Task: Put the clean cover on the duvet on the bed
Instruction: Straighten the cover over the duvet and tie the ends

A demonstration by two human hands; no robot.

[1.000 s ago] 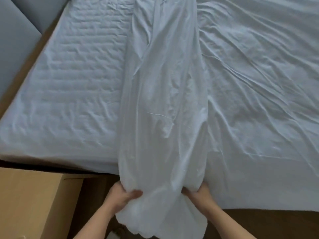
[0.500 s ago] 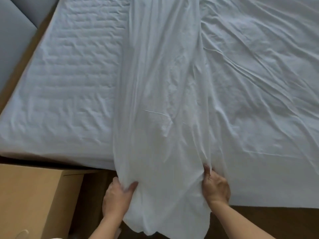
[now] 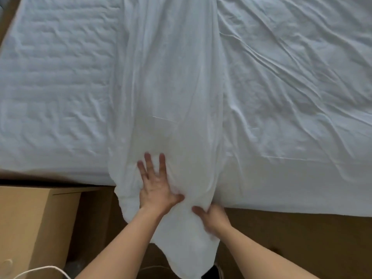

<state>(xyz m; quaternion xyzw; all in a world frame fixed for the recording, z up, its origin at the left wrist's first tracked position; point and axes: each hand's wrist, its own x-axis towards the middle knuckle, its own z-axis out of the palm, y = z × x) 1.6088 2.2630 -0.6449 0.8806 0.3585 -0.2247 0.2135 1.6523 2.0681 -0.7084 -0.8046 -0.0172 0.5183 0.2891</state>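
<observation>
Looking down from the head view, which is the only one, the cover lies as one long bunched strip from the top centre of the frame to the bottom centre. It crosses the bed and goes over its near edge, and its lower end hangs in front of the floor.

A second ago both hands were clenched on the lower end of the strip, one at each side. Now the left hand has let go. It lies flat on the cover with straight, spread fingers, just above the bed edge, and presses the cloth down. The right hand has come from the right edge toward the middle, at the lower centre of the frame. Its thumb lies on the cloth and it seems to pinch a fold, but it is blurred and its fingers are hidden.

I judge that the pulling has stopped and the person now flattens the strip or feels for its opening. The cover is not yet spread, so most of the task is left. Left of the strip shows a quilted pad, right of it a wrinkled white layer; whether this is the duvet I cannot tell.

Counted: two hands, one cover, one bed, one cardboard box at the lower left, one white cable below it.
</observation>
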